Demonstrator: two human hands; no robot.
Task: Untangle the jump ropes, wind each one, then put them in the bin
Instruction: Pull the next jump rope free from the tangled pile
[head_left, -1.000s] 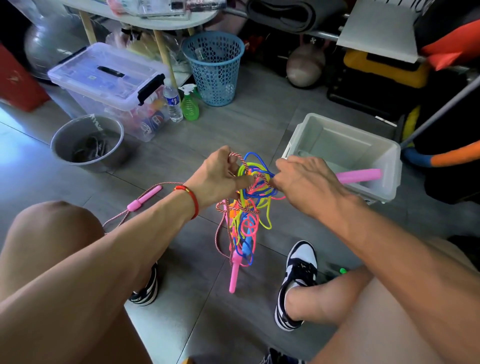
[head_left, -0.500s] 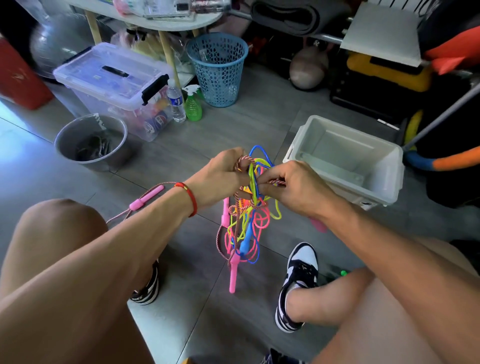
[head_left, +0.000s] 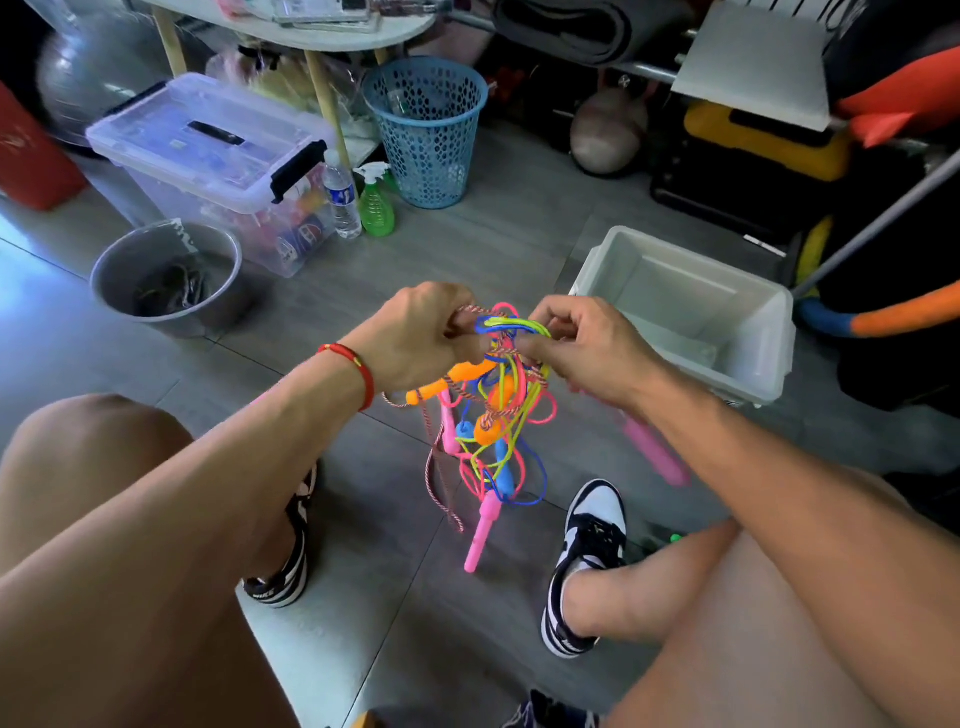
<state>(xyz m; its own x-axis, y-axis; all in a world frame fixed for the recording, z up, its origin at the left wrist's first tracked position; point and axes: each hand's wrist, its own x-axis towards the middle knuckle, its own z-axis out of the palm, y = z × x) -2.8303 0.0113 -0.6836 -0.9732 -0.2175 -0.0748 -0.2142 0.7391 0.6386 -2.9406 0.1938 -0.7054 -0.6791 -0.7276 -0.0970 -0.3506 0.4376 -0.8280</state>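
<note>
Both hands work at the top of a knotted clump of jump ropes (head_left: 493, 405), held up just left of the white bin (head_left: 727, 364).

The left hand (head_left: 415, 338) has its fingers curled round the braided pink-and-white cord at the top of the tangle; the right hand (head_left: 587, 348), just beside it, pinches the yellow-green and blue loops between thumb and bent fingers — the two hands nearly touch across the knot. Below them the ropes hang in loose pink, blue, yellow and orange loops, with an orange handle (head_left: 452, 382) sticking out under the left hand and a pink handle (head_left: 480, 530) dangling lowest, between the person's two shoes. Another pink handle (head_left: 652, 449) hangs under the right wrist, near the bin's front wall. The bin sits on the grey floor (head_left: 519, 234) — open, with no rope seen inside.
</note>
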